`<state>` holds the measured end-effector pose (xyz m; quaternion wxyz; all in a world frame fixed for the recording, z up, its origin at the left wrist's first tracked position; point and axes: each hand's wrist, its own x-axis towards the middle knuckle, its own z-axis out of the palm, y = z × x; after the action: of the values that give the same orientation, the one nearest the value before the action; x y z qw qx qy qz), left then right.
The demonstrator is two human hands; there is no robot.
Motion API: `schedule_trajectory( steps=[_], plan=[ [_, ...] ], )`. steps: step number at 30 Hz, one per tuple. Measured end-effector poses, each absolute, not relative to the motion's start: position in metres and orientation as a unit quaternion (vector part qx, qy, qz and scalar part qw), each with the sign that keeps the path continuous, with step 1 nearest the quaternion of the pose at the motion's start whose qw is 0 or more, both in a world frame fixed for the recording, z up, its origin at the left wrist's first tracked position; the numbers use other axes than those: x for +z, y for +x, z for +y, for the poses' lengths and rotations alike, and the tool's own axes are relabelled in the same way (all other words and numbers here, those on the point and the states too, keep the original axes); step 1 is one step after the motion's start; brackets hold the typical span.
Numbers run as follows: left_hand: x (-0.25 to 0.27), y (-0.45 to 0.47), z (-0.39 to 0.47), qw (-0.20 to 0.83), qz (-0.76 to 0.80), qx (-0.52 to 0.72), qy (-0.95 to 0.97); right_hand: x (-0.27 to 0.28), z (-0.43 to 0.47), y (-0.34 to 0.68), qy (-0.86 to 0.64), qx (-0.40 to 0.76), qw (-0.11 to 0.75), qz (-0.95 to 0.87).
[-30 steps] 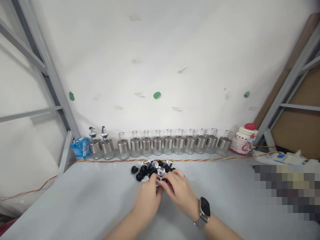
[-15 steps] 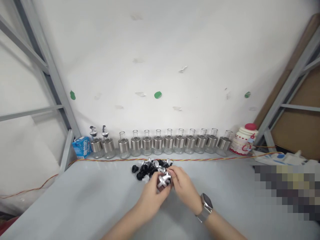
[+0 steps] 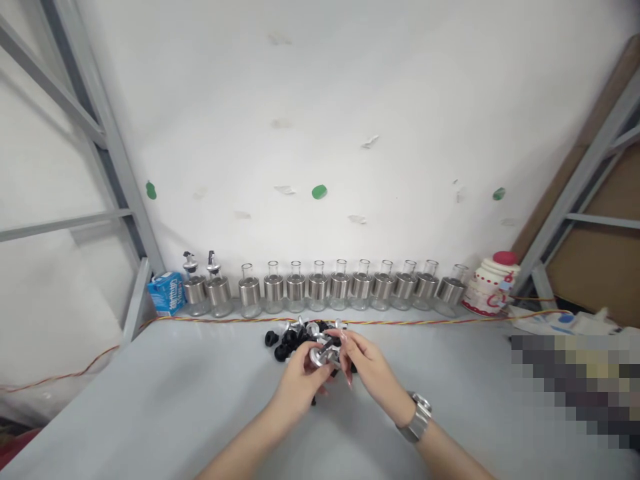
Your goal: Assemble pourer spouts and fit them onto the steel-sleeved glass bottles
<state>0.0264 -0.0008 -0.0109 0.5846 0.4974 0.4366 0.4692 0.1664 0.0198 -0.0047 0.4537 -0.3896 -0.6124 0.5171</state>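
My left hand point(image 3: 299, 380) is closed around a silver pour spout point(image 3: 318, 358), gripping its round metal collar between thumb and fingers. My right hand point(image 3: 374, 368), with a watch on the wrist, pinches at the dark lever on top of the same spout. Just behind both hands lies a pile of black stoppers point(image 3: 283, 352) and more silver spout parts point(image 3: 301, 323), partly hidden by my fingers. A small dark tip shows below my left hand.
A row of glass bottles with steel bands point(image 3: 319, 287) stands along the wall. Two at the left carry pour spouts point(image 3: 213, 265). A blue carton point(image 3: 167, 293) is at the left end, a red-lidded jar point(image 3: 493, 283) at the right. A twisted wire point(image 3: 425, 323) crosses the grey table.
The silver spout has turned in my left hand, so its collar and dark lever now show. My right wrist has rotated, and its fingers have shifted over the spout.
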Motion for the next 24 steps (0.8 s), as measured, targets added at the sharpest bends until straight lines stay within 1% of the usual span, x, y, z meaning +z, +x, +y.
schedule_trajectory(
  steps=[6, 10, 12, 14, 16, 17, 19, 22, 24],
  plan=[
    [-0.017, 0.025, -0.001, 0.532, 0.458, 0.455, 0.548, -0.013, 0.019, 0.160, -0.405, 0.509, 0.477, -0.591],
    [-0.013, 0.026, -0.005, 0.528, 0.422, 0.436, 0.594, -0.014, 0.021, 0.159, -0.443, 0.491, 0.461, -0.591],
    [-0.013, 0.026, -0.005, 0.518, 0.432, 0.432, 0.599, -0.012, 0.022, 0.161, -0.450, 0.481, 0.464, -0.592],
    [-0.013, 0.026, -0.005, 0.480, 0.473, 0.432, 0.599, -0.008, 0.020, 0.163, -0.439, 0.475, 0.477, -0.595],
    [-0.013, 0.026, -0.006, 0.419, 0.512, 0.436, 0.610, -0.005, 0.017, 0.165, -0.433, 0.456, 0.480, -0.612],
    [-0.013, 0.026, -0.006, 0.393, 0.522, 0.436, 0.619, -0.004, 0.014, 0.165, -0.438, 0.431, 0.474, -0.631],
    [-0.012, 0.026, -0.008, 0.364, 0.526, 0.438, 0.631, -0.003, 0.008, 0.164, -0.443, 0.341, 0.442, -0.701],
    [-0.011, 0.027, -0.012, 0.365, 0.522, 0.436, 0.636, -0.005, 0.001, 0.161, -0.428, 0.176, 0.372, -0.805],
    [-0.010, 0.027, -0.014, 0.347, 0.537, 0.422, 0.643, -0.007, 0.001, 0.159, -0.436, 0.106, 0.347, -0.824]
  ],
)
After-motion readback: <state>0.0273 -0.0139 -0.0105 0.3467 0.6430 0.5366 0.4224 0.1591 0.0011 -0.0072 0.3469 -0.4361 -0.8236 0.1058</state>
